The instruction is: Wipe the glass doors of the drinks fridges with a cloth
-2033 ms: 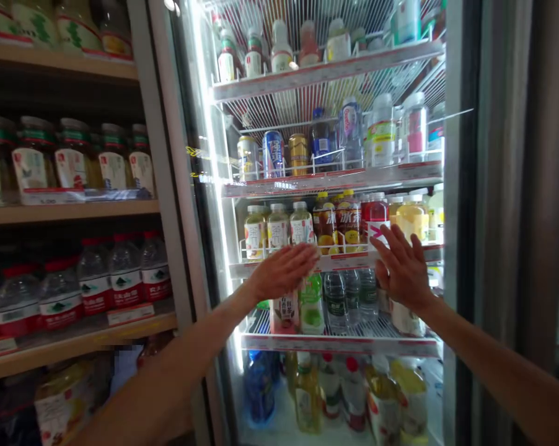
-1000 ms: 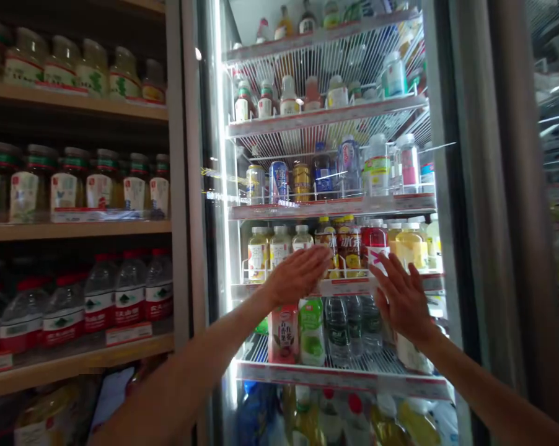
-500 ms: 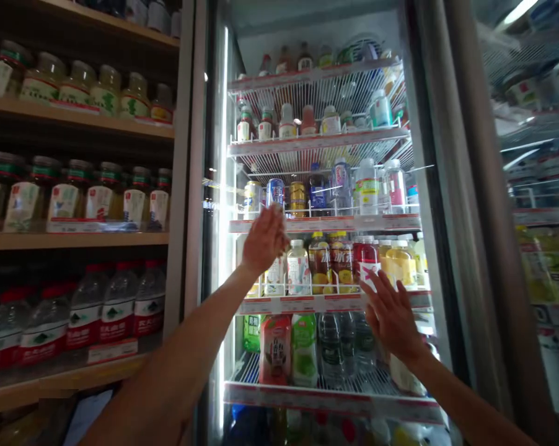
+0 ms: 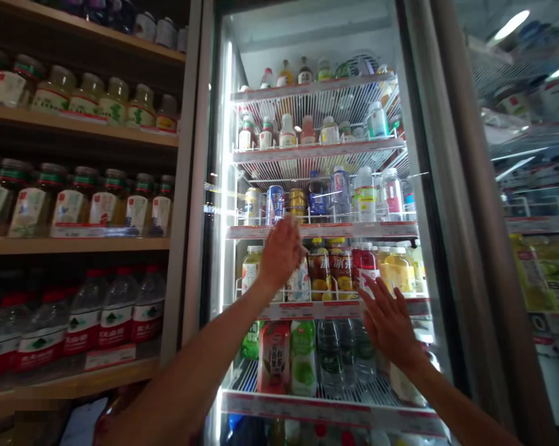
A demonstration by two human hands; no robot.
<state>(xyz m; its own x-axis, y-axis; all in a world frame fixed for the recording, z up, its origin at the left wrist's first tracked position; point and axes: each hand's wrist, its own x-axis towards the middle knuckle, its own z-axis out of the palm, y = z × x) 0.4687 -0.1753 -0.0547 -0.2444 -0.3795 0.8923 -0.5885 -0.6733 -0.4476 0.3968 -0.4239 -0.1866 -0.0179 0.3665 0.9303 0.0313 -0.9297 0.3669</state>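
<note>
My left hand (image 4: 282, 253) is raised in front of the glass door (image 4: 316, 31) of a lit drinks cooler. Its fingers are held together and slightly smeared; a small pale patch shows at the fingertips, and I cannot make out what it is. Behind it are a blue can (image 4: 274, 204) and a gold can (image 4: 297, 203). Lower and to the right, my right hand (image 4: 391, 328) is open with fingers spread, seemingly against the glass. Near its fingertips, on a shelf behind the door, stands a red drink bottle (image 4: 365, 265).
On the left, wooden shelves (image 4: 75, 246) carry rows of jars and red-capped water bottles (image 4: 121, 310). A metal door frame (image 4: 465, 186) runs up the right side, with another stocked cooler section beyond it. Green and red bottles (image 4: 274, 359) stand low inside.
My left hand has moved a little down and to the right across the front of the glass. My right hand stays nearly in place, fingers still spread. The view has shifted slightly.
</note>
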